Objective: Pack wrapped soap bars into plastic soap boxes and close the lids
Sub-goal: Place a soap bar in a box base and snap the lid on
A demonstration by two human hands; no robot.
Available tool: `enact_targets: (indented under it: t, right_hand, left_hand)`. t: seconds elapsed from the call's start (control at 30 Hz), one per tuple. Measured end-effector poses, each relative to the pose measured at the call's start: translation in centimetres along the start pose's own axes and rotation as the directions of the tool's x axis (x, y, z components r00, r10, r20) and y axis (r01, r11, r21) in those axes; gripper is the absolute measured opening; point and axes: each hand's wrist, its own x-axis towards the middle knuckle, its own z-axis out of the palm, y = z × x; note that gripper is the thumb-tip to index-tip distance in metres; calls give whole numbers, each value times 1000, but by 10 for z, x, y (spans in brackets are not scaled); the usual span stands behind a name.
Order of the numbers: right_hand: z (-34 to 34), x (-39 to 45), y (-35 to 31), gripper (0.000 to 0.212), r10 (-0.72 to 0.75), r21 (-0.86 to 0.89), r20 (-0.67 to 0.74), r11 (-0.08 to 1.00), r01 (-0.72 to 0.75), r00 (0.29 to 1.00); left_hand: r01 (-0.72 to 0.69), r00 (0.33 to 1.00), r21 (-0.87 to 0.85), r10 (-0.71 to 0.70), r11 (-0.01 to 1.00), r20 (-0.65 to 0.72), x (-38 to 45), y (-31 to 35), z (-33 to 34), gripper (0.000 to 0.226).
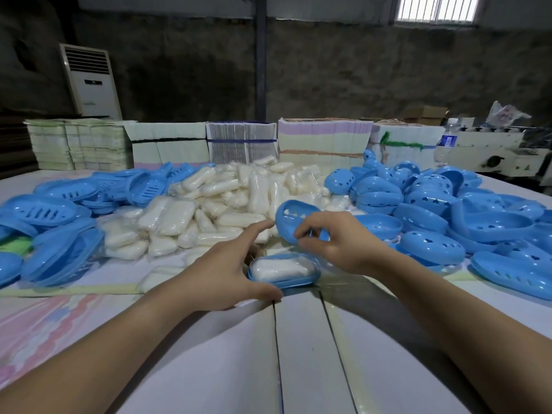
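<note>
- The soap pile point(227, 198) lies mid-table, between the trays point(59, 210) at left and the lids point(433, 204) at right.
- Stacked cartons point(239, 141) stand behind.

Near half of the tabletop point(301, 354) is bare, open approach from the front between both forearms. Centre: the filled box base point(283, 271) sits just ahead of that strip, left hand point(221, 273) wrapped round its left side, right hand point(337, 243) holding a lid point(294, 218) above it, so the drop path is direct. Soap pile point(209, 213) blocks straight behind. Blue tray heap point(59, 222) walls off the left, lid heap point(448, 210) the right. Stacked cartons point(242, 141) close the far edge; water bottle point(446, 141) stands far right.
</note>
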Motion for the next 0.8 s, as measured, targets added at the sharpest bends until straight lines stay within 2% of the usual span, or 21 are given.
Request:
enact_targets:
  t: [0.1,0.17,0.2,0.23,0.27,0.3,0.33,0.37,0.4,0.47,0.53,0.6,0.67,0.73,0.8]
  right_hand:
    - [2,2,-5,18,48,205,-124,978,-21,991]
    - [1,5,-11,19,146,476,-143,878,-61,979]
    - [1,6,-14,15,203,677,-115,732,-73,972]
    - [1,8,-17,11,244,863,-49,499,-82,969]
    - [1,9,-20,13,246,967,28,239,-89,969]
    - [3,9,-22,19,219,994,89,39,-100,972]
    - [5,8,-23,22,189,990,137,-62,-128,972]
    - [7,8,-22,23,164,981,188,-89,-175,968]
    - [9,7,-21,23,150,970,243,-66,-235,958]
    - [9,6,-15,19,172,925,357,75,-374,918]
    - [2,5,-9,16,232,829,378,346,-439,896]
    - [-7,4,-4,12,299,638,281,651,-411,912]
    - [-15,3,1,12,318,413,162,838,-357,934]
    - [-17,3,5,8,237,218,106,942,-255,966]
    - [-17,2,9,16,179,172,16,969,-179,984]
  left_hand:
    - [36,999,15,-36,999,-9,0,-1,2,108]
    - [54,998,19,-54,998,-12,0,-1,2,111]
    - [61,998,12,-61,998,-17,0,-1,3,112]
    - [64,998,0,-64,998,-24,0,-1,3,113]
    - [60,998,-15,-60,998,-35,0,-2,3,111]
    - [48,998,-26,-49,999,-51,0,-2,4,109]
    - [31,997,-27,-33,999,-67,1,-3,3,107]
    - [16,997,-18,-17,1000,-80,1,-4,3,107]
    - [5,996,-6,-5,1000,-87,2,-5,4,111]
    - [3,996,19,-1,1000,-92,2,-7,5,120]
    - [3,996,42,0,999,-87,2,-7,4,118]
    - [-23,997,54,26,998,-74,2,-6,4,106]
    - [-46,997,40,48,998,-61,2,-6,3,100]
    - [-59,997,34,61,998,-51,1,-5,2,99]
    - [-89,995,98,93,991,-33,1,-5,1,93]
